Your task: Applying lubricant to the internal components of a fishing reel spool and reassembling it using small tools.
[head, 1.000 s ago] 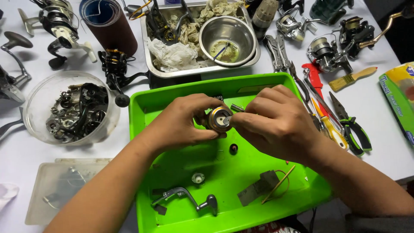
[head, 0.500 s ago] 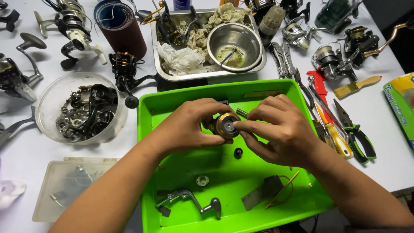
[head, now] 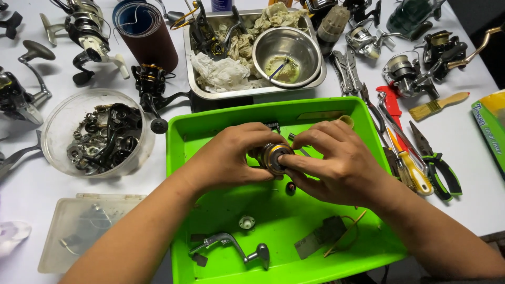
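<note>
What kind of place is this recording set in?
Most likely a fishing-reel repair bench. Spinning reels lie around a green tray, a clear bowl of small metal parts sits beside it, and both hands hold a round reel part over the tray.

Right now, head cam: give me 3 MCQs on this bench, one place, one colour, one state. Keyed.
1. Where does the metal crank handle lie?
A. in the clear bowl
B. in the green tray, near corner
C. on the bare table

2. What colour is the round reel part between the hands?
A. bronze-gold
B. blue
C. white

3. How is that part held?
A. resting loose in the tray
B. by one hand only
C. by both the left hand and right hand, above the tray

Key: 1 B, it lies on the tray floor; 2 A, its rim shows bronze-gold; 3 C, fingers of both hands close around it.
</note>
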